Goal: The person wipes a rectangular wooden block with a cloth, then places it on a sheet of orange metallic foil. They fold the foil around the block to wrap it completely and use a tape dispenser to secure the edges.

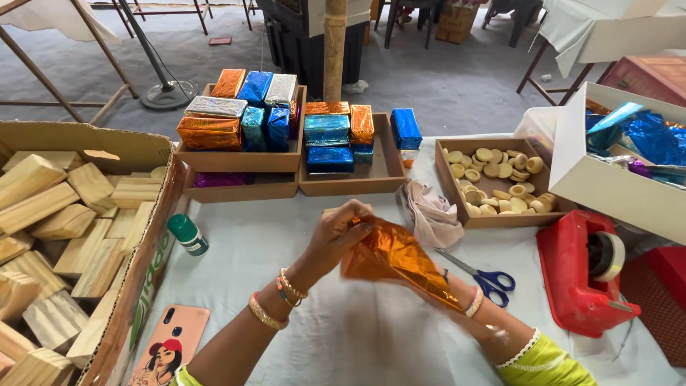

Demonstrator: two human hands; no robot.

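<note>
left hand (341, 230): raised over the middle of the table (371, 336), fingers curled shut on the upper edge of a crinkled sheet of shiny orange foil paper (395, 263); bangles at the wrist.

right hand: hidden behind the orange foil paper; only the forearm and a bangle show below the sheet, so how far it is open cannot be told.

orange foil paper: held above the white-covered table, between the two arms, hanging down and to the right from the left hand.

blue-handled steel scissors (483, 275): flat on the table, just right of the foil.

red plastic tape dispenser with a roll of clear tape (582, 270): on the table, right of the scissors.

beige crumpled cloth (433, 214): behind the foil, beside the shallow brown tray of pale round wooden discs (529, 219).

brown wooden trays holding foil-wrapped blocks in orange, blue and silver (239, 161): at the back of the table, with a second such tray (389, 175) just to the right.

white cardboard box with blue and purple foil sheets (607, 189): far right.

large brown cardboard box full of pale unwrapped wooden blocks (143, 250): left edge.

small white bottle with a green cap (188, 234): lying near the cardboard box.

phone in a pink illustrated case (170, 347): near corner of the table, left of the left forearm.
</note>
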